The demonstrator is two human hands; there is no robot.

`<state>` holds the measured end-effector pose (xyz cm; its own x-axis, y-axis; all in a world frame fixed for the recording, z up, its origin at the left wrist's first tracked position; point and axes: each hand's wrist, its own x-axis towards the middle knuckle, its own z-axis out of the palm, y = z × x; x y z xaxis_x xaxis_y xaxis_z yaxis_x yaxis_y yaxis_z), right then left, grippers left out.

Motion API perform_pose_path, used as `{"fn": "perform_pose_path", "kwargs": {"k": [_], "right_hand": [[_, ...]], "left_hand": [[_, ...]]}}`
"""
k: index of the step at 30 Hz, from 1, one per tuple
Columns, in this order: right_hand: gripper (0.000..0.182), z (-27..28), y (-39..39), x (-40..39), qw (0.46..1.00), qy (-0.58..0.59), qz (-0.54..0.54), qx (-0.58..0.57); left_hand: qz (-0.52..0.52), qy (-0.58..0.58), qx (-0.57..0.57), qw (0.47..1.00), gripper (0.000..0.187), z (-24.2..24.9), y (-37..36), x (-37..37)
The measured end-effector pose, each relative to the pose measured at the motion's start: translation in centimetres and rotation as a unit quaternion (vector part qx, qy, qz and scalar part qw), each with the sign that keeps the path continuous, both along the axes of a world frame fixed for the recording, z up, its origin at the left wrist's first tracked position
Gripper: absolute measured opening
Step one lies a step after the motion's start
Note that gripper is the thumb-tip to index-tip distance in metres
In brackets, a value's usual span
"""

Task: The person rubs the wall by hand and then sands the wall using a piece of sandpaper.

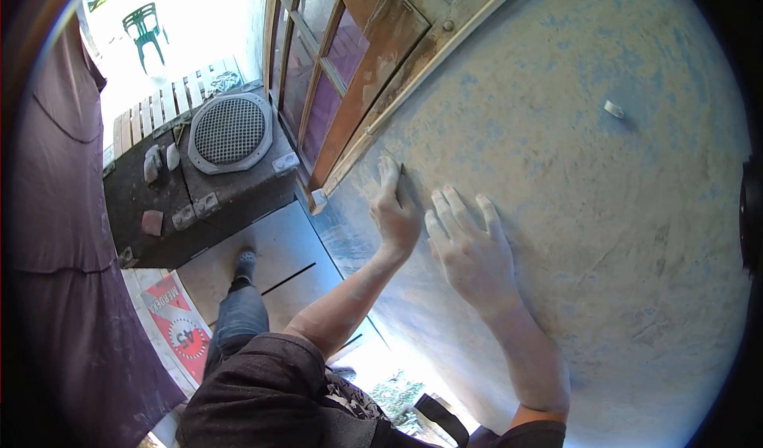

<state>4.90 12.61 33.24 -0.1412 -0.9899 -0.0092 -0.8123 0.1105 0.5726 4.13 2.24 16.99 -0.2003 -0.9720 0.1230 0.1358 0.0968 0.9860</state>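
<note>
A dusty wall (572,233) with patchy beige and blue-grey paint fills the right side. My left hand (395,218) is against it near the door frame, with one finger stretched upward and the others curled in. A small dark edge shows beside that finger; what the hand holds, if anything, is hidden. My right hand (473,249) lies on the wall to the right, palm inward, its fingers stretched out and apart. Pale dust covers both hands and the forearms.
A small white stub (613,109) sticks out of the wall. A wooden door (350,75) with glass panes stands open. On a dark ledge (151,182) are a round speaker grille (230,133) and small blocks. A purple curtain (60,233) hangs left; a green chair (145,31) stands outside.
</note>
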Motion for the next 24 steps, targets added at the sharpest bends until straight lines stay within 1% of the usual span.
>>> {"fn": "perform_pose_path", "kwargs": {"k": [2, 3, 5, 6, 7, 9, 10, 12, 13, 15, 18, 20, 21, 23, 24], "right_hand": [[0.037, -0.3, -0.2, -0.4, 0.997, 0.074, 0.029, -0.016], [0.037, -0.7, -0.2, -0.5, 0.997, 0.075, 0.017, -0.022], [0.035, -1.1, 0.1, -0.4, 0.985, 0.153, 0.001, -0.081], [0.028, -0.7, -0.2, 0.3, 0.979, 0.149, -0.020, -0.140], [0.028, -0.8, -0.4, 0.3, 0.978, 0.153, -0.029, -0.140], [0.019, -1.6, -0.4, 0.2, 0.932, 0.193, -0.048, -0.302], [0.019, -1.8, -0.5, 0.4, 0.933, 0.195, -0.053, -0.297], [0.016, -2.0, -1.5, 0.4, 0.900, 0.190, -0.067, -0.387], [0.016, -2.1, -1.8, 0.5, 0.898, 0.194, -0.068, -0.389], [0.015, -2.2, -2.1, 0.5, 0.882, 0.170, -0.076, -0.432], [0.014, -2.0, -2.2, 0.9, 0.880, 0.144, -0.074, -0.447], [0.017, -1.6, -1.4, 1.3, 0.890, 0.096, -0.078, -0.438], [0.017, -1.1, -0.8, 1.5, 0.890, 0.096, -0.072, -0.440], [0.021, -0.3, 0.3, 2.0, 0.873, 0.020, -0.072, -0.482], [0.021, 0.4, 1.4, 1.9, 0.870, 0.020, -0.068, -0.489]], "left_hand": [[-0.029, 0.017, -0.076, 0.997, 0.043, -0.5, -0.2, 0.5], [-0.041, 0.019, -0.083, 0.996, 0.043, -0.6, -0.5, 1.0], [-0.111, 0.065, -0.050, 0.990, 0.046, -0.5, -1.1, 1.5], [-0.121, 0.080, -0.073, 0.987, 0.048, -0.3, -1.5, 1.6], [-0.130, 0.084, -0.074, 0.985, 0.048, 0.1, -1.9, 1.6], [-0.142, 0.075, -0.078, 0.984, 0.052, 1.1, -2.1, 2.0], [-0.148, 0.076, -0.073, 0.983, 0.052, 1.9, -2.3, 2.4], [-0.156, 0.094, -0.134, 0.974, 0.054, 3.9, -3.5, 2.2], [-0.158, 0.098, -0.137, 0.973, 0.054, 5.4, -4.1, 1.9], [-0.151, 0.152, -0.192, 0.958, 0.052, 8.5, -5.0, 1.0], [-0.129, 0.167, -0.225, 0.951, 0.051, 12.8, -6.4, 0.7], [-0.124, 0.162, -0.219, 0.954, 0.050, 13.1, -6.4, 0.8], [-0.127, 0.155, -0.216, 0.956, 0.048, 13.0, -6.3, 0.9], [-0.133, 0.157, -0.218, 0.954, 0.047, 12.0, -5.7, 1.2], [-0.127, 0.135, -0.208, 0.960, 0.047, 10.7, -5.1, 1.2]]}}
